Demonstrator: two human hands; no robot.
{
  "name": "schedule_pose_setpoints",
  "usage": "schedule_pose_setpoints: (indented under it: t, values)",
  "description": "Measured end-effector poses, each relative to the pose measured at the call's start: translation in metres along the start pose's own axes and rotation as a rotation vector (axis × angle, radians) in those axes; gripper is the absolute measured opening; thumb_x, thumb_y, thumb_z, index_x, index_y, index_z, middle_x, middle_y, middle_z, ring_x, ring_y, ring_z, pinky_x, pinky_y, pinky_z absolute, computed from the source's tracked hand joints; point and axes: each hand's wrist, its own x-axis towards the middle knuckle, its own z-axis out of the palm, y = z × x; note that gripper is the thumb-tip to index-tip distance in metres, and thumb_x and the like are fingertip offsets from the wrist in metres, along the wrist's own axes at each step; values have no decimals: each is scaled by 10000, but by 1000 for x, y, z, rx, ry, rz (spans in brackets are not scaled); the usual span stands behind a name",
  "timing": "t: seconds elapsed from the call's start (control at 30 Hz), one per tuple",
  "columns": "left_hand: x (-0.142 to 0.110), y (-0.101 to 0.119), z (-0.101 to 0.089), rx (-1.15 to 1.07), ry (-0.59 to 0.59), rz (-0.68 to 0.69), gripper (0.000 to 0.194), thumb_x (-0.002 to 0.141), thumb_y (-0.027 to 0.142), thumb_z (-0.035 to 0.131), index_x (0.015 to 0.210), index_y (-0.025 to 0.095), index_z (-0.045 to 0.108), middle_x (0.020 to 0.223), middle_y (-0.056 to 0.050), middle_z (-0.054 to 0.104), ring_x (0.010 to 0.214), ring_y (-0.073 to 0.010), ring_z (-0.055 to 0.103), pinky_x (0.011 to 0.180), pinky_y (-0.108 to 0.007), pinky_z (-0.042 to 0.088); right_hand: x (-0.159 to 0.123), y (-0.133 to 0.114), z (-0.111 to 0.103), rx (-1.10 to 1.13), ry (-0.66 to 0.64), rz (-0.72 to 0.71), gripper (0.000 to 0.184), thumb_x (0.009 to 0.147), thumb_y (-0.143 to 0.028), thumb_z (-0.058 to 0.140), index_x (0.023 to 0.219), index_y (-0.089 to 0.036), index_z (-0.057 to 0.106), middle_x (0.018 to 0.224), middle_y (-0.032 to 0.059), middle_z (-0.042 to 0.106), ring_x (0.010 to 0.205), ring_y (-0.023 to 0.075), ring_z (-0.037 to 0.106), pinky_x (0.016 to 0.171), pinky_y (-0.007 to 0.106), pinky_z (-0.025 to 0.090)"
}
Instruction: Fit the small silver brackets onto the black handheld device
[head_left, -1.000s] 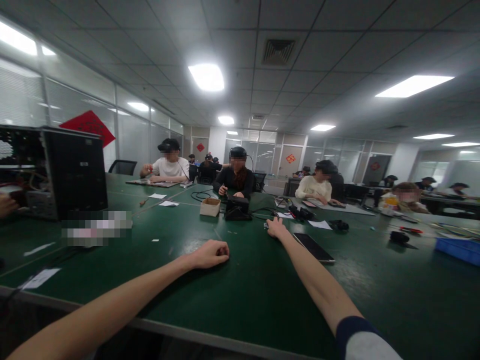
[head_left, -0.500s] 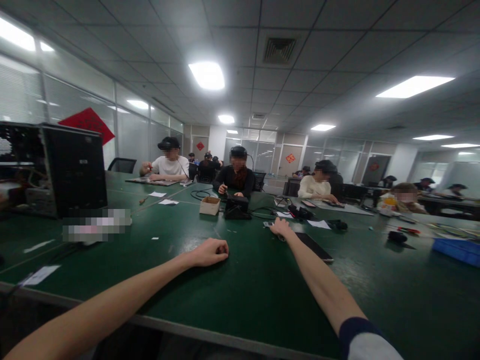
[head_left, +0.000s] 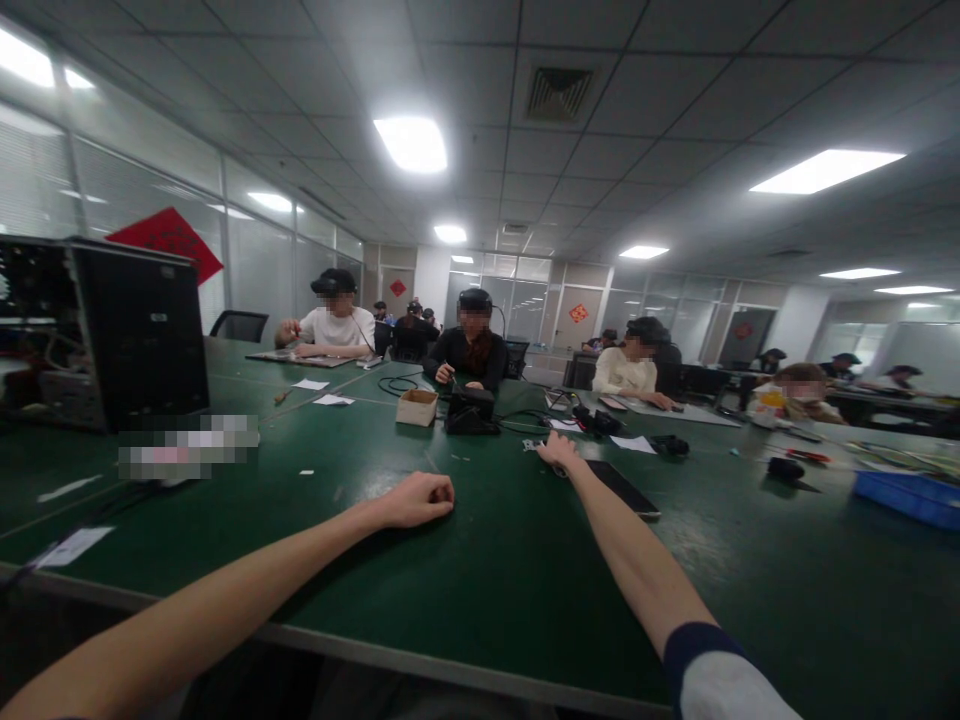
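My left hand [head_left: 418, 499] rests on the green table [head_left: 480, 570] with its fingers loosely curled, and nothing shows in it. Farther forward, my right hand [head_left: 559, 451] is stretched out over the table, fingers bent down around a small silvery metal piece [head_left: 531, 445]. One end of that piece sticks out to the left of the fingers; its exact kind is too small to tell. Just right of the right hand lies a flat dark panel [head_left: 621, 488], partly behind my forearm.
A small cardboard box [head_left: 417, 408] and a black stand-like object [head_left: 471, 412] sit ahead, before a co-worker. Cables and papers lie beyond my right hand. An opened computer case [head_left: 146, 340] stands left, a blue tray [head_left: 911, 498] right. Several co-workers sit around.
The view has shifted slightly. The metal piece at my right fingertips appears turned a little and shows more on the left. My left hand stays in place.
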Motion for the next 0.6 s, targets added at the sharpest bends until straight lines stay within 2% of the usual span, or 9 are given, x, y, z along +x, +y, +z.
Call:
schedule_pose_setpoints:
  t: [0.17, 0.37, 0.6]
  values:
    - [0, 2, 0, 9, 3, -7, 213, 810, 337, 498, 910, 175, 593, 775, -9, 592, 675, -124, 534, 595, -208, 399, 3, 2, 4, -11, 41, 39, 737, 797, -554, 404, 1358, -123, 198, 1356, 236, 228, 1251, 361, 287, 929, 440, 282]
    - [-1, 6, -2, -5, -1, -13, 203, 802, 319, 504, 901, 167, 596, 785, -15, 597, 678, -127, 540, 595, -208, 403, 5, 3, 3, 4, 16, 25, 694, 791, -539, 428, 1318, -108, 299, 1309, 217, 334, 1242, 355, 305, 933, 416, 291]
    - [0, 2, 0, 10, 7, -13, 213, 802, 335, 494, 901, 176, 595, 775, -9, 594, 669, -126, 532, 589, -207, 395, 2, -2, 5, 11, 32, 49, 760, 776, -592, 427, 1347, -120, 259, 1342, 224, 284, 1239, 359, 307, 915, 421, 307]
